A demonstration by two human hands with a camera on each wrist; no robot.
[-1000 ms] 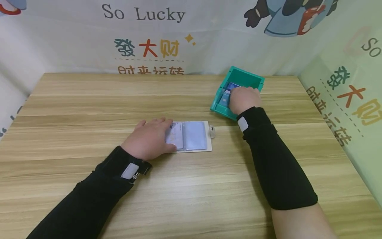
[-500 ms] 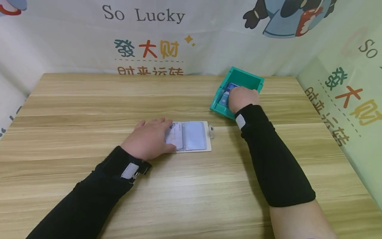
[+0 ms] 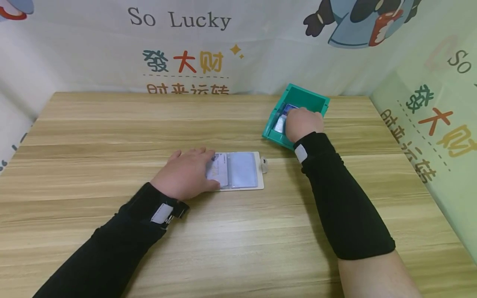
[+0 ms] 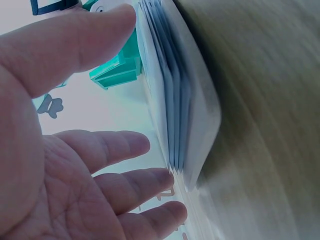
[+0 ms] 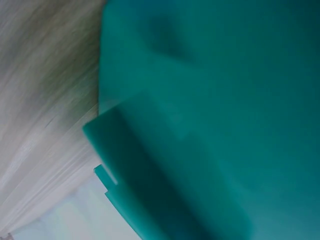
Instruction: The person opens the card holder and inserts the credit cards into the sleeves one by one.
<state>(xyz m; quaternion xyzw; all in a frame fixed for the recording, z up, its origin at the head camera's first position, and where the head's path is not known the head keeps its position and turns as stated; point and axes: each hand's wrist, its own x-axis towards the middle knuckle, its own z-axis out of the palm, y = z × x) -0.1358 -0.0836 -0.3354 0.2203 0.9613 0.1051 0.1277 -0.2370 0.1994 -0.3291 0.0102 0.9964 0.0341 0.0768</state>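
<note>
A small card album (image 3: 243, 169) with clear pockets lies spread on the table, a white card (image 3: 220, 169) in its left pocket. Across its left side rests my left hand (image 3: 184, 171), fingers extended. The left wrist view shows the thumb and fingers beside the stacked sleeves (image 4: 172, 95), not curled round them. My right hand (image 3: 303, 124) reaches down into a green plastic bin (image 3: 307, 99); its fingers are hidden there, and I cannot tell whether they grip anything. Next to it in the bin is a blue and white card (image 3: 281, 124). Only the bin's wall (image 5: 225, 100) fills most of the right wrist view.
A snap strap (image 3: 264, 164) sticks out from the album's right edge. The wooden table (image 3: 238, 240) ends at a printed cloth backdrop (image 3: 261, 62) close behind the bin, and another cloth (image 3: 428, 124) hangs along the right side.
The card in the bin now looks whiter on its lower part. My right hand has shifted very slightly inside the bin; the left hand and the album stay put.
</note>
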